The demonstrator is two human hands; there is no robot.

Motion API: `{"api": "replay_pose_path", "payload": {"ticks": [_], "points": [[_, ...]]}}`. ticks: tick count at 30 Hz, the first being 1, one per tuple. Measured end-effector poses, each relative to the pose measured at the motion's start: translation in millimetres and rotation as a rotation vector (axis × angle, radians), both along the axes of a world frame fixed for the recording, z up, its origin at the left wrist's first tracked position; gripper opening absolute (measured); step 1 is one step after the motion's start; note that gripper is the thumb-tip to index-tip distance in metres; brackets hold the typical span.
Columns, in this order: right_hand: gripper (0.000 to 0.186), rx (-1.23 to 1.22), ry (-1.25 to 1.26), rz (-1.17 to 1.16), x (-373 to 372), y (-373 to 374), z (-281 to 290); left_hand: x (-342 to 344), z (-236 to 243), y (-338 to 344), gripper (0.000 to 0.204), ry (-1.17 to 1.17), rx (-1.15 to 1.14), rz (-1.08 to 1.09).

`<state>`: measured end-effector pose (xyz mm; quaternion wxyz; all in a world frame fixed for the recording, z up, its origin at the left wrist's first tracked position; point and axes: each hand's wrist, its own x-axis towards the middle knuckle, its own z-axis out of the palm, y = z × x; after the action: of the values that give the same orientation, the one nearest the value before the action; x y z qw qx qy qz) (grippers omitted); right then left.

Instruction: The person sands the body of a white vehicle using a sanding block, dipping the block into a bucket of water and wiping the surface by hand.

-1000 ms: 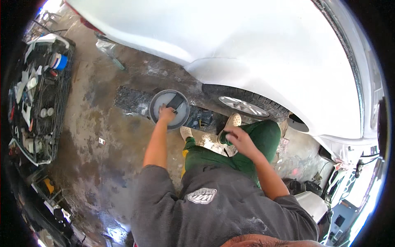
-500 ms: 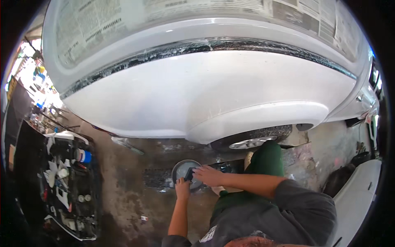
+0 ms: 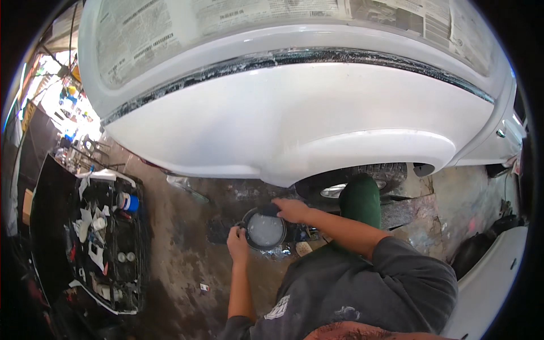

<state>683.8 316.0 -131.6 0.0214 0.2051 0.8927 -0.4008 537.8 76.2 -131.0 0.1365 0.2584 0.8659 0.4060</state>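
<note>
A round dark bucket [image 3: 247, 239] of cloudy greyish water [image 3: 265, 231] stands on the floor in front of me. My left hand [image 3: 238, 241] is at its left rim, the fingers closed; a small dark bit shows at the fingertips, but I cannot tell whether it is the rim or a held piece. Over the far right rim, my right hand [image 3: 293, 211] is closed on a dark flat piece [image 3: 268, 209], its kind unclear. Beyond the bucket rises a white car body panel [image 3: 226, 122], with a dark, scuffed strip [image 3: 317, 55] along its upper part.
Newspaper [image 3: 249, 12] covers the car's window. The wheel [image 3: 334, 184] is close to my green-covered knee [image 3: 361, 207]. To the left, a black car part [image 3: 141, 249] holds papers, cups and a blue-and-white can [image 3: 129, 202]. A pale panel [image 3: 490, 283] stands at right.
My hands have come apart from together over the bucket. The left moved to the left rim, the right to the far side with the dark piece. The view has shifted slightly.
</note>
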Motion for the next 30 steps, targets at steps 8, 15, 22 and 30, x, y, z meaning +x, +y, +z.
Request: {"api": "replay_pose_path", "payload": {"ticks": [8, 15, 22, 30], "points": [[0.063, -0.608, 0.292, -0.28, 46.9, -7.4, -12.8, 8.7, -69.5, 2.5, 0.03, 0.277, 0.054, 0.099], [0.056, -0.985, 0.28, -0.455, 57.7, -5.6, 33.6, 23.8, -0.4, 56.3, 0.025, -0.345, 0.191, 0.072], [0.057, -0.858, 0.331, -0.388, 58.0, -33.3, 48.1, 69.6, 59.4, 86.3, 0.025, -0.98, 0.715, 0.083], [0.058, -0.833, 0.466, -0.314, 65.2, -26.7, 57.5, 81.7, 72.0, 93.5, 0.028, -1.063, 0.813, -0.046]]}}
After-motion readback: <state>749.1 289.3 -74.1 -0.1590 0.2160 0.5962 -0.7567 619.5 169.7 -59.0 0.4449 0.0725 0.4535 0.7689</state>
